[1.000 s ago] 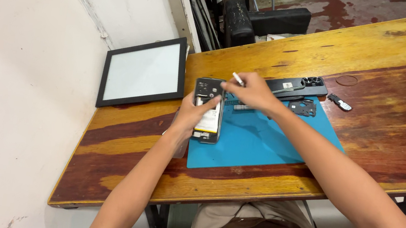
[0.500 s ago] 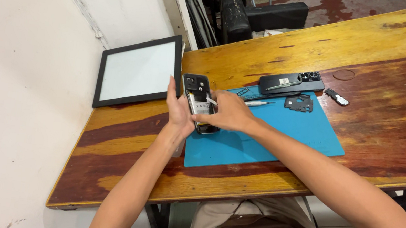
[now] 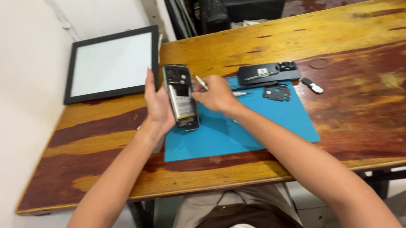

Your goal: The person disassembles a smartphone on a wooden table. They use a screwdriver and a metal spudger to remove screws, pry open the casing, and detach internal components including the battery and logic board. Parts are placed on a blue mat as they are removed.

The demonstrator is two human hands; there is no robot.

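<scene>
The opened phone (image 3: 181,97) has come up off the blue mat (image 3: 242,126) and now sits upright in the left hand (image 3: 158,104), fingers wrapped round its left edge. The right hand (image 3: 218,95) has closed in beside it, pinching a thin white tool (image 3: 201,82) aimed at the exposed insides. The back cover (image 3: 268,73) stays on the far side.
</scene>
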